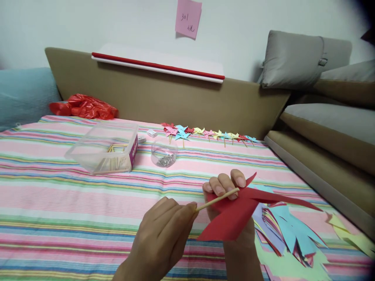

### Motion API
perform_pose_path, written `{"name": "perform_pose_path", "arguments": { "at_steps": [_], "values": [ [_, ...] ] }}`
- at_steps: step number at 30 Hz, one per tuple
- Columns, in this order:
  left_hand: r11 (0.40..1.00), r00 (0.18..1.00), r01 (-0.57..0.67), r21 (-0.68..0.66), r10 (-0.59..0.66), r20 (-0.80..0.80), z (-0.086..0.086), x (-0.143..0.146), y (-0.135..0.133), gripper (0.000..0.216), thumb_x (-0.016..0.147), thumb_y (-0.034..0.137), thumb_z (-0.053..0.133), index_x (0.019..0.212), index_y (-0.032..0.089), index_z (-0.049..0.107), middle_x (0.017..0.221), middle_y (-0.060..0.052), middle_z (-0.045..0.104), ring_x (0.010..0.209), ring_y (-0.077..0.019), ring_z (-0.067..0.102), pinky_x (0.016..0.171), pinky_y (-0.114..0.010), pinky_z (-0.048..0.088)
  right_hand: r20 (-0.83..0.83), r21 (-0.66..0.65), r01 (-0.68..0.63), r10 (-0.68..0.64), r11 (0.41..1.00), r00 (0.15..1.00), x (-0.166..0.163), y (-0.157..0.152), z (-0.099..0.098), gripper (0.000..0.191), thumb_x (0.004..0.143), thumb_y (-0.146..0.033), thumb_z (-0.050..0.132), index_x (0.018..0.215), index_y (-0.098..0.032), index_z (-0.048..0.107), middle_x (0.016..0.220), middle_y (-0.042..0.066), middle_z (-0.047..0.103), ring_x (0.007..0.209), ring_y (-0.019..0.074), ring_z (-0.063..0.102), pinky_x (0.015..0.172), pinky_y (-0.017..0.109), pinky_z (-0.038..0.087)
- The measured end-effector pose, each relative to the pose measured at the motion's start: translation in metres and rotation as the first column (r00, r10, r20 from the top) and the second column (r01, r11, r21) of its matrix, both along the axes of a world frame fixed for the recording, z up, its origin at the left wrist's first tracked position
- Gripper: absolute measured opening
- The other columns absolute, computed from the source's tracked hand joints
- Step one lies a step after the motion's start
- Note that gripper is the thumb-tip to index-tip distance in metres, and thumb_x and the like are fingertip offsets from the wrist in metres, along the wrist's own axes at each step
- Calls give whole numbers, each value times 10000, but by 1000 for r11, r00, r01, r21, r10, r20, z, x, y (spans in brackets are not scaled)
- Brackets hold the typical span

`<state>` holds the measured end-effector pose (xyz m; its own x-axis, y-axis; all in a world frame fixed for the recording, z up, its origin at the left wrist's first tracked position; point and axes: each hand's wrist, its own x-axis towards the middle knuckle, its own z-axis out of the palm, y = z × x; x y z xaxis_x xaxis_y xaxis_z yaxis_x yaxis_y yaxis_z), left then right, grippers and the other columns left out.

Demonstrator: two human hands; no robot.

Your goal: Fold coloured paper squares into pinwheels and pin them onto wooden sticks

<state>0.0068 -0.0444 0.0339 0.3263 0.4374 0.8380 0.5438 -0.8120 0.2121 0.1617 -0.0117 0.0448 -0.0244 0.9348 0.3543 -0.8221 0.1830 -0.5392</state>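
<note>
My left hand (164, 230) is closed around a thin wooden stick (218, 199). The stick slants up to the right, and its tip meets the red paper pinwheel (234, 218) near the middle. My right hand (225, 185) grips that pinwheel, fingers curled over its upper edge and the palm behind the paper. Part of the right hand is hidden by the red paper. Whether a pin joins stick and paper, I cannot tell. Beside my right wrist lies a pile of cut coloured paper sheets (293, 226), blue, purple and green among them.
A clear plastic box (102, 156) holds wooden sticks. Next to it stands a round clear tub (164, 150) with small metal pins. Several finished pinwheels (205, 134) line the back. Red plastic bag (88, 107) lies at back left; grey cushions (331, 128) stack at right.
</note>
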Motion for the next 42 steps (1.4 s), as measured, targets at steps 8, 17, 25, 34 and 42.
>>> {"name": "perform_pose_path", "arguments": {
  "at_steps": [8,17,25,34,42],
  "values": [
    [999,1000,-10,31,11,-22,1,-1,-1,229,956,14,486,1146,83,594,715,-33,649,618,-143,499,561,-281,399,-29,42,-45,46,998,999,2,2,-2,254,809,-309,829,816,-307,575,649,-76,500,675,127,551,754,258,505],
    [987,995,-65,144,76,-72,0,-4,1,237,937,-5,518,1142,74,608,846,-82,754,666,-162,568,579,-312,365,-33,37,-66,67,997,997,1,-2,1,248,806,-263,836,835,-292,591,702,-75,545,664,100,552,743,232,504],
    [989,996,-60,137,69,-60,2,-3,1,217,921,-25,512,1078,86,614,845,-78,752,646,-153,490,569,-311,317,36,-8,0,0,1000,999,-1,-2,4,333,736,-324,892,813,-298,568,696,-73,478,627,111,490,702,249,480],
    [999,998,-13,40,15,-60,-3,-6,2,313,850,-81,538,1090,102,619,805,-68,701,654,-158,438,583,-312,300,59,-40,11,-8,999,998,1,0,-2,336,720,-356,902,884,-309,612,760,-65,548,703,107,539,772,252,495],
    [997,999,-38,-73,40,25,-10,-6,10,228,945,44,513,1082,187,627,688,-1,646,596,-142,540,572,-281,375,194,-133,58,-31,989,980,-4,5,-6,220,840,-370,789,989,-297,645,924,-29,638,877,133,626,858,286,522]
  ]
}}
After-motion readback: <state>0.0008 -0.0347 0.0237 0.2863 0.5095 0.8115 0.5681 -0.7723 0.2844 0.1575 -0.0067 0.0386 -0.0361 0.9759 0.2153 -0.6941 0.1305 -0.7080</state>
